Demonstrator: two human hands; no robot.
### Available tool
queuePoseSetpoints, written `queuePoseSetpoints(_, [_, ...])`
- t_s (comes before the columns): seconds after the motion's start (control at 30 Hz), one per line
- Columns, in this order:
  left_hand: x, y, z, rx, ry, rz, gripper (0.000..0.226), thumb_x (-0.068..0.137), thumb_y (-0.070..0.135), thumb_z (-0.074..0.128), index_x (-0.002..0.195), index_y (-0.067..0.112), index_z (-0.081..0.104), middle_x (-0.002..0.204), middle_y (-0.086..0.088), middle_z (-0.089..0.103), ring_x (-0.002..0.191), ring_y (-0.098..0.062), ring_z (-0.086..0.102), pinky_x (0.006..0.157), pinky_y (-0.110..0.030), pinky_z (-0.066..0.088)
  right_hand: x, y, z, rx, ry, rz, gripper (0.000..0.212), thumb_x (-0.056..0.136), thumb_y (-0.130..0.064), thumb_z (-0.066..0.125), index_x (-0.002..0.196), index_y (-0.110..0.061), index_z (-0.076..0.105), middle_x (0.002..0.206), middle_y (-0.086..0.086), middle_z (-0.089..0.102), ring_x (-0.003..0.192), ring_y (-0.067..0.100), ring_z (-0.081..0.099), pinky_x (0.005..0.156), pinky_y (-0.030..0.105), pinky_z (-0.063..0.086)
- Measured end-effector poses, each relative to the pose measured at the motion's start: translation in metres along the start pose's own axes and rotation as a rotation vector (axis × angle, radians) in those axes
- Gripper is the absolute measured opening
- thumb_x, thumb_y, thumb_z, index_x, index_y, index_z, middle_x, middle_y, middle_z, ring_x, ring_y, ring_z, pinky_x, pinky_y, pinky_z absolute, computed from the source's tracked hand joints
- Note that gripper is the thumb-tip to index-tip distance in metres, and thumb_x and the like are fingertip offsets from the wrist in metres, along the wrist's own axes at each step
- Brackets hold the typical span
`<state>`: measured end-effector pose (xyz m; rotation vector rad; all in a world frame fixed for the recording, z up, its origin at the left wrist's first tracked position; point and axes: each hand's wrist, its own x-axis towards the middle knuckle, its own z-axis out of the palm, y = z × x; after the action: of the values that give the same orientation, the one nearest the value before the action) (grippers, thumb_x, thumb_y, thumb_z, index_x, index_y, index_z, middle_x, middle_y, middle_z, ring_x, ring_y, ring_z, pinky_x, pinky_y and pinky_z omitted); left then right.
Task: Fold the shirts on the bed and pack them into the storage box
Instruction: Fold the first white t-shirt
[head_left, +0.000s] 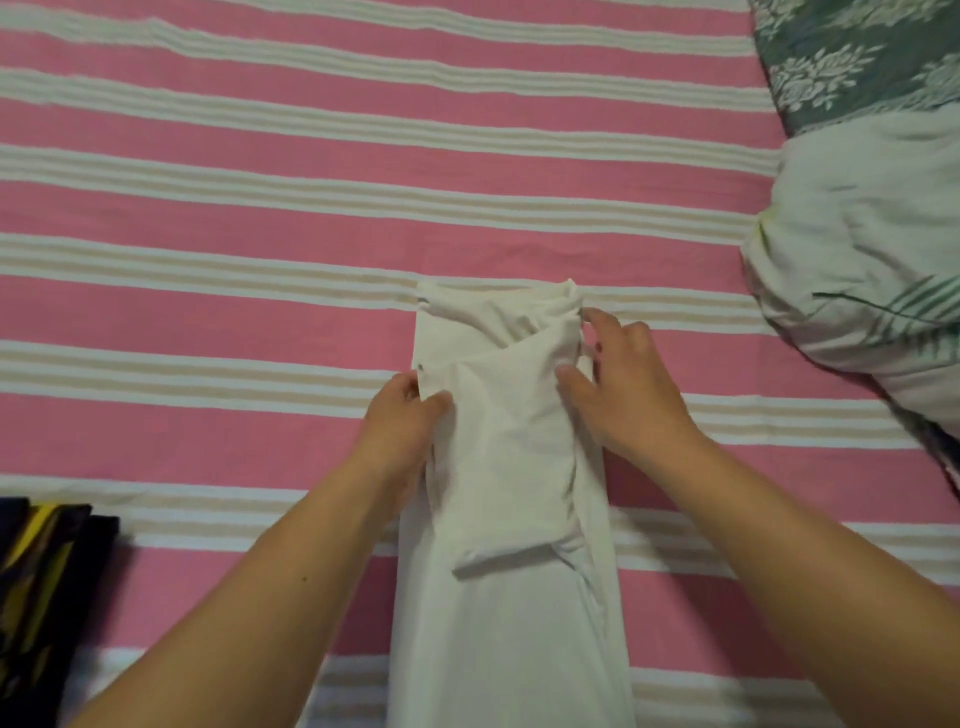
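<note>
A white shirt (506, 613) lies on the pink striped bed (260, 218) as a long narrow strip running from the bottom edge toward the middle. Both its sides are folded inward and a sleeve lies folded down over its middle. My left hand (402, 415) grips the shirt's left edge near the top, thumb on the cloth. My right hand (621, 384) pinches the right edge at about the same height, fingers curled on the fold. No storage box is in view.
A dark garment with yellow markings (47, 587) lies at the bottom left edge. A pale pillow with green leaf print (857, 249) and a grey-green floral blanket (852, 62) fill the right side. Bare striped sheet stretches beyond the shirt.
</note>
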<state>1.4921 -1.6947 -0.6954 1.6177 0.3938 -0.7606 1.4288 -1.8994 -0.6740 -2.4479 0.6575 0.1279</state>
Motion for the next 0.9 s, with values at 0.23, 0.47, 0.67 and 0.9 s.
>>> queuePoseSetpoints(0.23, [0.009,0.003,-0.002,0.116,0.044,0.092,0.021,0.101,0.016,0.052,0.119,0.023,0.06,0.116,0.004,0.069,0.095,-0.015,0.069,0.082,-0.033,0.058,0.052,0.016,0.007,0.012,-0.057,-0.034,0.006,0.096,-0.02,0.057,0.1,-0.025,0.055,0.104,0.0,0.051,0.098,0.025,0.054,0.075,0.031,0.034])
queuePoseSetpoints(0.47, [-0.006,-0.022,0.007,0.954,0.294,0.757,0.046,0.102,0.027,0.048,0.147,0.018,0.044,0.151,-0.009,0.039,0.136,-0.027,0.042,0.111,-0.041,0.04,-0.005,-0.017,0.029,-0.206,0.248,-0.339,0.046,0.099,-0.023,0.048,0.144,-0.016,0.046,0.151,0.01,0.037,0.142,0.028,0.03,0.117,0.047,0.029])
queuePoseSetpoints(0.67, [0.022,-0.029,-0.006,1.255,0.035,0.686,0.061,0.103,0.056,0.026,0.158,0.03,0.02,0.163,-0.01,0.021,0.147,-0.033,0.026,0.115,-0.05,0.032,0.016,0.032,0.047,-0.362,-0.12,-0.416,0.067,0.101,-0.057,0.014,0.16,-0.026,0.01,0.169,0.002,-0.008,0.155,0.022,-0.012,0.124,0.053,0.01])
queuePoseSetpoints(0.9, [0.108,0.082,-0.03,1.302,-0.118,0.687,0.035,0.096,0.044,0.061,0.126,0.028,0.065,0.149,-0.012,0.035,0.134,-0.034,0.037,0.111,-0.054,0.037,0.071,0.021,0.027,0.106,0.08,-0.189,0.03,0.097,-0.03,0.059,0.127,-0.025,0.058,0.13,-0.009,0.035,0.126,0.013,0.033,0.108,0.029,0.032])
